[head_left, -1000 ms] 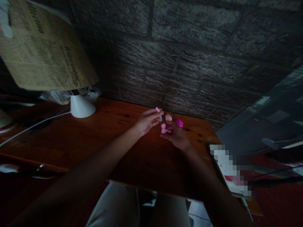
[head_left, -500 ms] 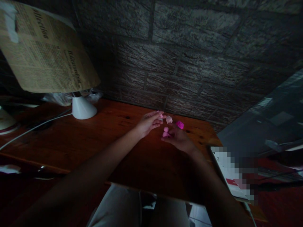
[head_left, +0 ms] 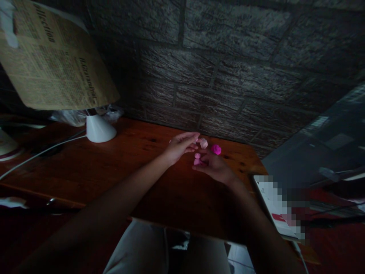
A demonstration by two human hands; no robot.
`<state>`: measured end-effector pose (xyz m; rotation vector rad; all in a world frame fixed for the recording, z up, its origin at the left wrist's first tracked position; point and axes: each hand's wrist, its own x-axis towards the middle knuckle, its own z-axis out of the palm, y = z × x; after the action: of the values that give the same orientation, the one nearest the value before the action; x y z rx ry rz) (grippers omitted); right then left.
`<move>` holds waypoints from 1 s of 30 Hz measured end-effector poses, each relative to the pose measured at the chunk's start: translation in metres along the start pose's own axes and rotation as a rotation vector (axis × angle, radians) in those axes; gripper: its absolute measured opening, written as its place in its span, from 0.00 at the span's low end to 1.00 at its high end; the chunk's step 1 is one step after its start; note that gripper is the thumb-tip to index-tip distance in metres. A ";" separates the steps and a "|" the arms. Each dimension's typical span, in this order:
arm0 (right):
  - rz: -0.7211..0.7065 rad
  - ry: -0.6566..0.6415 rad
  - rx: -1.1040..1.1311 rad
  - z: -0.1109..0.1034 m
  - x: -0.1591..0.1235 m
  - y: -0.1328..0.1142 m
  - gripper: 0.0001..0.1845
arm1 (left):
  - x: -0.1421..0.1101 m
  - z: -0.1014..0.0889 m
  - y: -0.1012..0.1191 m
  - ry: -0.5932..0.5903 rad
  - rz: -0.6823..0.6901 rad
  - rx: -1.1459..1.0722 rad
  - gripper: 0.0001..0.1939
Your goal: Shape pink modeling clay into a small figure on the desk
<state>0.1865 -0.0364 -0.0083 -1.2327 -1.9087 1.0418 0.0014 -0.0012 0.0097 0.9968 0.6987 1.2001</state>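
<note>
The pink piece (head_left: 197,161) looks matt, the table (head_left: 171,190) smooth wood, the ten-o'clock lampshade (head_left: 59,64) papery, the twelve-o'clock wall (head_left: 185,68) rough.

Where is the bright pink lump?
In the head view, the bright pink lump lies on the wooden table, right of the pale pink lump and just beyond the right hand.

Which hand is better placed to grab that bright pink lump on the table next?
Probably the right hand: it is close beside the bright pink lump, while the left hand is farther away. However, the right already holds a pink piece.
</note>
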 end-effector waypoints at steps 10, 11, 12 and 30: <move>0.022 -0.079 -0.023 0.001 0.001 -0.004 0.22 | 0.001 -0.002 -0.002 -0.019 0.003 -0.005 0.14; 0.020 -0.093 -0.040 0.001 0.000 -0.005 0.20 | 0.002 -0.002 -0.002 -0.017 -0.002 -0.015 0.14; 0.021 -0.098 -0.062 0.001 0.000 -0.006 0.21 | 0.002 -0.002 -0.001 -0.019 -0.007 -0.028 0.14; 0.061 -0.181 -0.224 -0.004 -0.006 -0.016 0.32 | 0.001 -0.002 0.004 -0.094 -0.049 -0.218 0.10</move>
<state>0.1850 -0.0452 0.0067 -1.3673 -2.1877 1.0219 -0.0018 0.0000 0.0125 0.8433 0.5033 1.1522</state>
